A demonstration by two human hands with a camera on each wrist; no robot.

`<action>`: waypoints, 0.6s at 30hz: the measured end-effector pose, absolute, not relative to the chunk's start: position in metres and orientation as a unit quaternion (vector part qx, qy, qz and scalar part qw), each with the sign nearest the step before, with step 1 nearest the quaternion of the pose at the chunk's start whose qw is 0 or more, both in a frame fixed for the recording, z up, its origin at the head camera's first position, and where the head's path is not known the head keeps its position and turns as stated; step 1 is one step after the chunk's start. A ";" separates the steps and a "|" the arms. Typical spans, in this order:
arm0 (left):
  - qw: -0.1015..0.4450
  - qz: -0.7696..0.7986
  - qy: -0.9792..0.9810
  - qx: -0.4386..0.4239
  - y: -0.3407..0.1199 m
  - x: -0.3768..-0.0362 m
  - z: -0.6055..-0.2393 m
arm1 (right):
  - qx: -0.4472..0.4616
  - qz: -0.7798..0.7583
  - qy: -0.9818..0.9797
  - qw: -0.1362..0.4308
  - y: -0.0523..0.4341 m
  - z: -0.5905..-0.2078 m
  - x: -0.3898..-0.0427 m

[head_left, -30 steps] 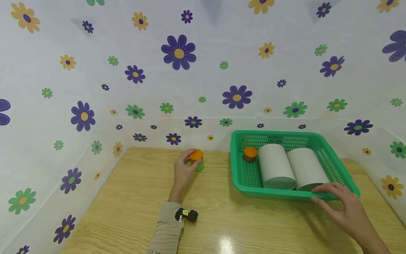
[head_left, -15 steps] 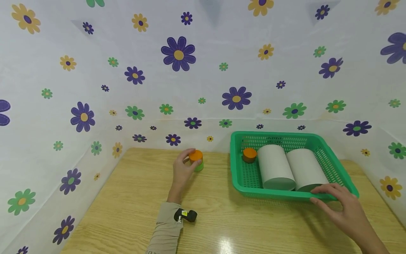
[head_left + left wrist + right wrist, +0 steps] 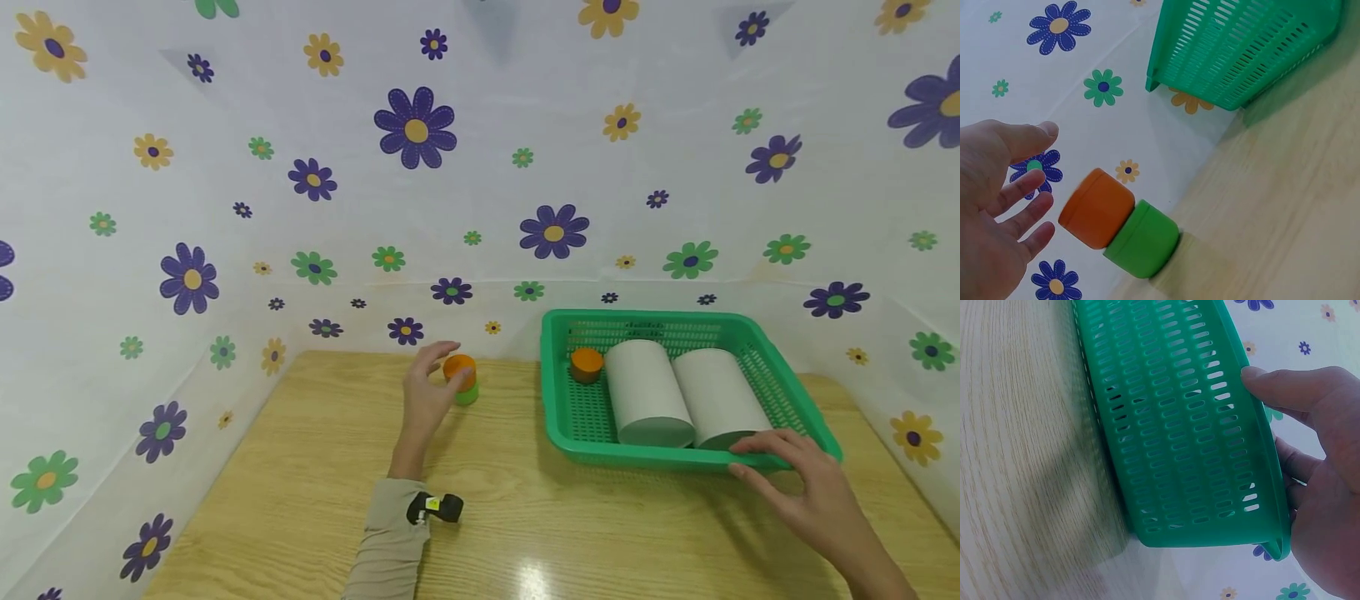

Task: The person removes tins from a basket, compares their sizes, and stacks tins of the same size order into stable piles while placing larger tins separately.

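left hand (image 3: 426, 393) open beside the orange-lidded jar (image 3: 461, 379); right hand (image 3: 801, 482) grips the basket (image 3: 558, 417).

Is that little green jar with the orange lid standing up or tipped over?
Upright. The jar stands on the table with its orange lid on top; the left hand is open beside it, fingers not touching.

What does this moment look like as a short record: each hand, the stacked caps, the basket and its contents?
left hand: open, fingers spread beside the stacked caps, not touching them
stacked caps: orange cap on green cap, on the table
right hand: grips the near rim of the basket, thumb on top
basket: green, slotted, on the table's right side
in basket: two white rolls lying side by side, one small orange cap
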State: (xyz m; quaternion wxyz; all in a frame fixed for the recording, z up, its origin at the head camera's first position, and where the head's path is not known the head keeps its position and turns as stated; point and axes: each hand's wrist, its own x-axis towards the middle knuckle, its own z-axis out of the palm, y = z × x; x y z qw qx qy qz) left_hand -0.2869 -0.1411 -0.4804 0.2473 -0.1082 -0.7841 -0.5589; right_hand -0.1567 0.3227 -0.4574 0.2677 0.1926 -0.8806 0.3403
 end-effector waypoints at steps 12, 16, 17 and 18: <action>0.273 -0.568 -0.763 -0.145 -0.133 -0.277 -0.464 | 0.204 0.341 -0.876 0.273 0.324 -0.461 -0.158; 0.271 -0.555 -0.769 -0.165 -0.125 -0.275 -0.459 | 0.203 0.339 -0.876 0.275 0.325 -0.462 -0.158; 0.269 -0.549 -0.773 -0.170 -0.123 -0.274 -0.459 | 0.202 0.339 -0.877 0.275 0.325 -0.462 -0.158; 0.266 -0.545 -0.776 -0.172 -0.121 -0.274 -0.458 | 0.202 0.339 -0.877 0.275 0.324 -0.462 -0.157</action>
